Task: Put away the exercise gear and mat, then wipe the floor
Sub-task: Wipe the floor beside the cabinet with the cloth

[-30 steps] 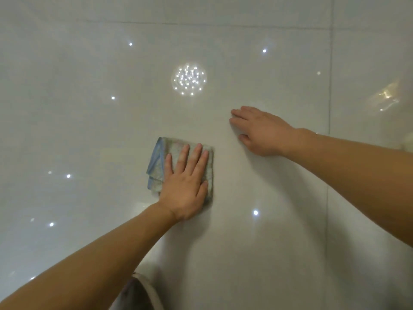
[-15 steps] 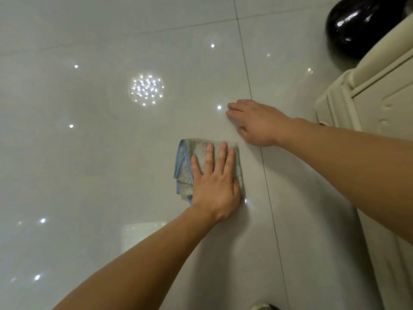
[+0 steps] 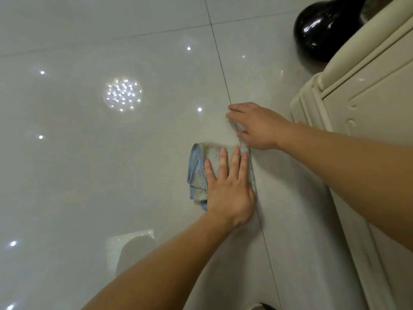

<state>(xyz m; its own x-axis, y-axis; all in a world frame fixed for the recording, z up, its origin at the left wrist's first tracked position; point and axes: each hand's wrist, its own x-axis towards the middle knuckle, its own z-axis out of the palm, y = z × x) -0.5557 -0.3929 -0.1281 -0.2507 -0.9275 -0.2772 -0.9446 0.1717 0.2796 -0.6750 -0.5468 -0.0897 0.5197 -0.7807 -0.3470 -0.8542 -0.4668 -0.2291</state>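
**A:** From your head camera, where is the cloth?
**B:** The folded pale, blue-edged cloth (image 3: 197,173) lies on the glossy white tiled floor (image 3: 89,164), over a grout line. Your left hand (image 3: 228,189) presses it flat, fingers (image 3: 234,159) straight, gripping nothing.
**A:** And your right hand (image 3: 257,127)?
**B:** Its fingers rest released on the floor, just beyond the cloth, near the cream panelled cabinet (image 3: 368,108) and the glossy black round vase (image 3: 319,30).

Seemingly folded cloth (image 3: 198,168) under left grip (image 3: 228,190)
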